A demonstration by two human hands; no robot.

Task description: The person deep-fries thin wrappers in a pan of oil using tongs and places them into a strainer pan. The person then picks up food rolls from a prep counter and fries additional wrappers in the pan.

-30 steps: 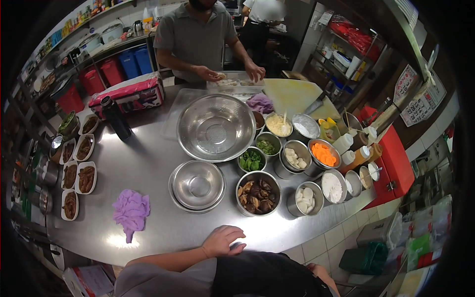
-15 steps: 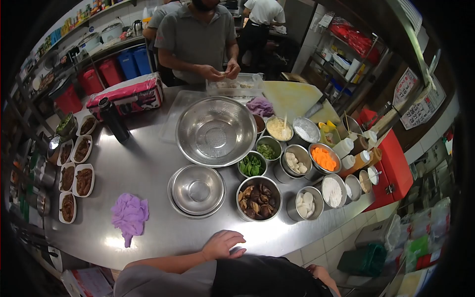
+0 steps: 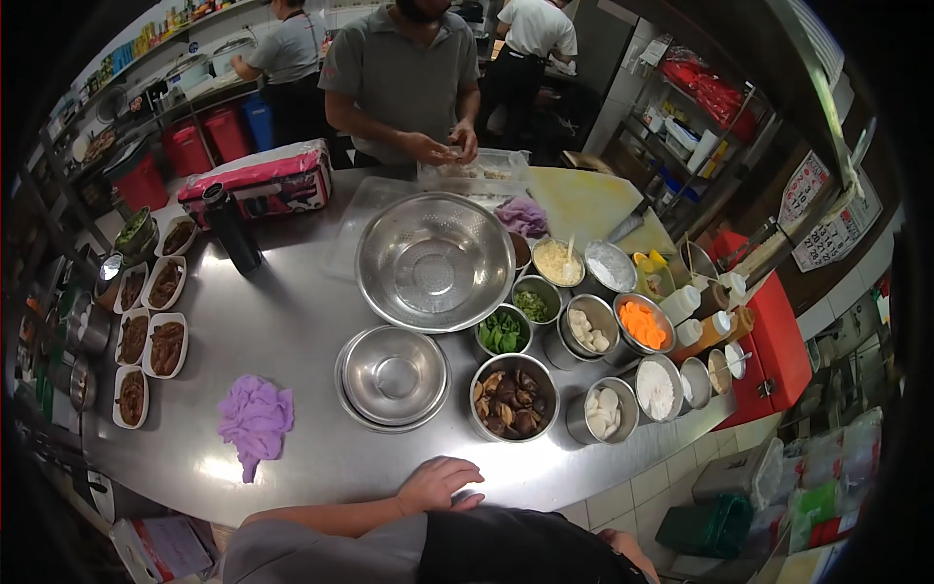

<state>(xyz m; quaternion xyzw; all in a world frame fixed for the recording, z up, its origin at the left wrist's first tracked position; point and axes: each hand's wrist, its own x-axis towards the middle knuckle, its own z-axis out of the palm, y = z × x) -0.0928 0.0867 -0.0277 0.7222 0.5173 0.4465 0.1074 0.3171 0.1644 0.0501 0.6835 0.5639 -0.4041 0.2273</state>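
My left hand (image 3: pixel 443 484) lies on the front edge of the steel table (image 3: pixel 321 467), fingers stretched out and holding nothing. Down by my right side, against the dark apron (image 3: pixel 516 545), my right hand (image 3: pixel 626 548) is only partly visible and its fingers are hidden. Nearest to the left hand are a steel pot of dark mushrooms (image 3: pixel 511 397) and stacked steel bowls (image 3: pixel 394 378). A pot of white round slices (image 3: pixel 601 414) stands to the right. Further left lies a crumpled purple cloth (image 3: pixel 256 419).
A large perforated steel bowl (image 3: pixel 435 261) stands mid-table. Pots of greens (image 3: pixel 503 331) and carrot slices (image 3: pixel 642 325) are at right, beside squeeze bottles (image 3: pixel 681 304). White dishes (image 3: pixel 166 346) and a black bottle (image 3: pixel 232 229) are left. Across the table, a co-worker's hands (image 3: pixel 448 146) work over a clear container (image 3: pixel 477 170).
The view has turned slightly left, so the far table items sit further right. A background person at left shows more fully. My left hand stays in place.
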